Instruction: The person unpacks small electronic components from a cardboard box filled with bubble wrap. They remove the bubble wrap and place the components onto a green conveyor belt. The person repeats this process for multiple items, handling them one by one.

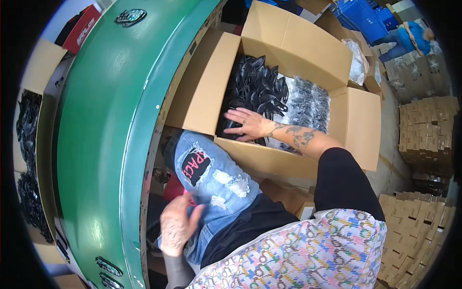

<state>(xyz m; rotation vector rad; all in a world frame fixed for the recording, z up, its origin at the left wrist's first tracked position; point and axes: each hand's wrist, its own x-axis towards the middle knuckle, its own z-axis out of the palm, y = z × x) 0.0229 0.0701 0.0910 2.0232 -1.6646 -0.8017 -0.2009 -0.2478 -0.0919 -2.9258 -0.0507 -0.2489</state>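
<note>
My right hand reaches into a large open cardboard box, fingers spread over the near left corner of its contents. Under and beyond it lies a heap of loose black plastic parts with curved, pointed shapes. Clear-bagged dark parts fill the right half of the box in rows. Low on the left, my left hand hovers by my jeans, its thumb apart from the slightly blurred fingers. I see nothing held in it. Something pink shows just behind its fingertips.
A long green-topped table runs along my left, with a few dark parts on it. Beyond it stands another box of black parts. Carton stacks, blue crates and a person in blue are at the right.
</note>
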